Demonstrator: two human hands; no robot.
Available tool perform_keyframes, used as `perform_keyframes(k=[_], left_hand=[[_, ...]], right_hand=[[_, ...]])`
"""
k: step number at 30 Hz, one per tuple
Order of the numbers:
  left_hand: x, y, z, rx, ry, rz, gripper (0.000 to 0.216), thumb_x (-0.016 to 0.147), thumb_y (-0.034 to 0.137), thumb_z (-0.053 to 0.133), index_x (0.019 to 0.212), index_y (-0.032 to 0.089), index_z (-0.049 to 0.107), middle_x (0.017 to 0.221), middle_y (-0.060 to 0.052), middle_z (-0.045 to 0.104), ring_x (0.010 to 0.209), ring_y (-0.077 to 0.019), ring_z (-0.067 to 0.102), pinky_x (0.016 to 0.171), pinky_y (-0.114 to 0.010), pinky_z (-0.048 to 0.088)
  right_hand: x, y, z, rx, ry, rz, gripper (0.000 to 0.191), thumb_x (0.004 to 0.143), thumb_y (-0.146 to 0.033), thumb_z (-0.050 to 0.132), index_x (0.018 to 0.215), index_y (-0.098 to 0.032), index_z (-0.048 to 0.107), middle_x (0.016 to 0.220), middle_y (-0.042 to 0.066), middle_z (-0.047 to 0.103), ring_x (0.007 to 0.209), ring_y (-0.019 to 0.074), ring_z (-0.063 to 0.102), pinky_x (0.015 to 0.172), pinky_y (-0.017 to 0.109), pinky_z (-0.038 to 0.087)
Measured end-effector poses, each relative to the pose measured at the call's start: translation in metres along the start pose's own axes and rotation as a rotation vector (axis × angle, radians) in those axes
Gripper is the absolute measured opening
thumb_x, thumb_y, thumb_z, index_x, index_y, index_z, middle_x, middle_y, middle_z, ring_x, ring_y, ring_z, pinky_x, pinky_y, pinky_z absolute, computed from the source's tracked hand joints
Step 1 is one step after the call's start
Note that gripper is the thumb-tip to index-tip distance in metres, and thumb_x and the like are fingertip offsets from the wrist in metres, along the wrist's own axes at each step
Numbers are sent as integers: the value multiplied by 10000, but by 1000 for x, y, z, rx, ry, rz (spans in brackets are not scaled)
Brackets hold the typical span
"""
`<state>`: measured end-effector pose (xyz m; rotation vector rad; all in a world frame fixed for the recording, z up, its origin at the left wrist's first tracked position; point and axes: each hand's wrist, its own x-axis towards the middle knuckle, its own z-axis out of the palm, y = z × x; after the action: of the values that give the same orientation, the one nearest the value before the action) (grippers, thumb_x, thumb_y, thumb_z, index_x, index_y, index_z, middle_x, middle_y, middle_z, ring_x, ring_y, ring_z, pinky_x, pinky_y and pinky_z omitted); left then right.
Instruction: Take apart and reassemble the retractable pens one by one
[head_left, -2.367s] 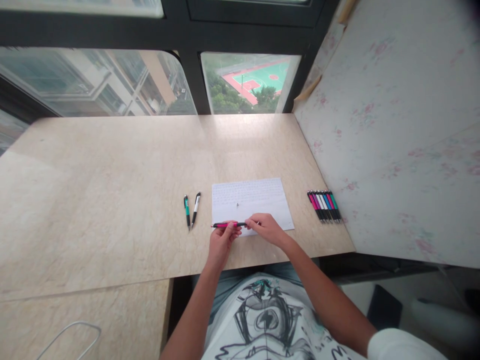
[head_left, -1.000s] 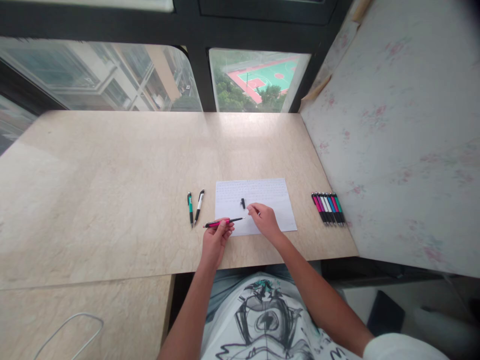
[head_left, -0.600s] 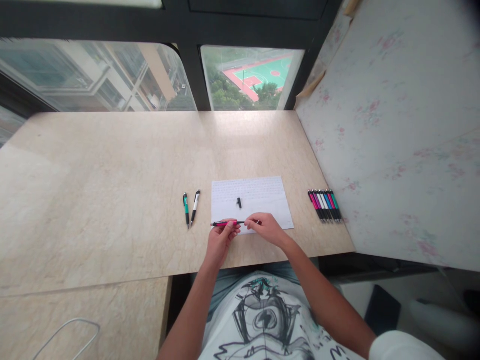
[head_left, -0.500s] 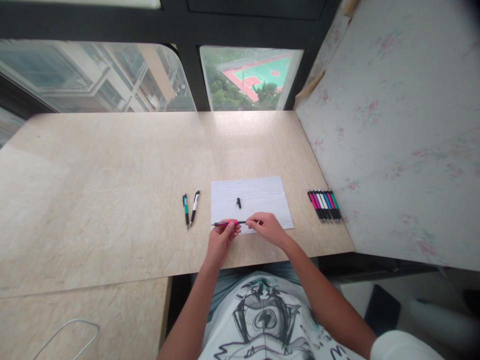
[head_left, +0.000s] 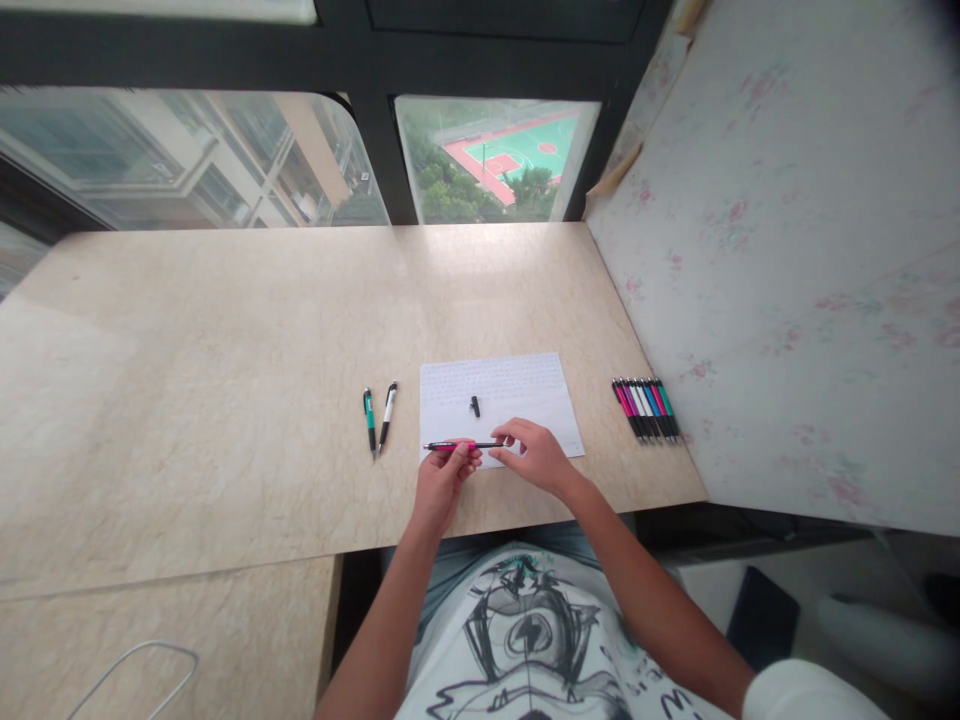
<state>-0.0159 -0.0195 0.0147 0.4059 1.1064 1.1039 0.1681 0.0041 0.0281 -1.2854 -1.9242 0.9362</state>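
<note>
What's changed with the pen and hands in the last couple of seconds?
A small black piece now lies on the paper, where only a speck showed. The left hand drew the pink pen leftward off the right hand, then back; both hold it again. The two pens at left and the pen row at right stayed put.
</note>
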Motion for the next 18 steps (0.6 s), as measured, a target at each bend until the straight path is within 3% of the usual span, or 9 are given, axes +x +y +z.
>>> perform_keyframes(k=[3,5,9,14,15,18], left_hand=[[0,-1,0,-4,-9,0,277,727,320,773,889,104,710,769,-81,719,682,-118,650,664,-222,488],[0,-2,-1,-9,-16,3,266,737,313,765,893,106,709,775,-81,719,687,-118,650,664,-220,486],[1,-3,-2,-22,-23,8,254,744,306,759,894,108,708,777,-79,717,690,-120,647,664,-222,486],[2,-3,-2,-14,-30,2,270,736,317,763,898,110,709,779,-78,717,689,-119,644,671,-227,486],[2,-3,-2,-10,-29,3,276,732,323,766,899,110,709,782,-79,718,689,-120,645,674,-230,487],[2,-3,-2,0,-23,6,291,718,330,774,898,111,708,791,-83,719,694,-126,648,678,-240,492]], right_hand=[[0,-1,0,18,-43,43,269,941,-292,525,742,-196,679,717,17,684,690,142,609,662,272,432],[0,-1,0,47,-38,41,276,935,-268,527,713,-193,670,698,12,682,667,136,603,650,268,429],[0,-1,0,121,17,38,55,842,-217,629,823,-195,677,776,14,677,706,138,600,604,240,444],[0,-3,0,160,22,108,132,832,-260,643,945,-193,657,863,26,680,756,143,609,583,229,448],[0,-3,0,148,6,119,112,866,-280,607,902,-190,664,831,24,683,736,141,607,595,236,446],[0,-2,0,97,-36,107,283,933,-278,511,710,-181,656,695,16,670,675,134,599,647,264,440]])
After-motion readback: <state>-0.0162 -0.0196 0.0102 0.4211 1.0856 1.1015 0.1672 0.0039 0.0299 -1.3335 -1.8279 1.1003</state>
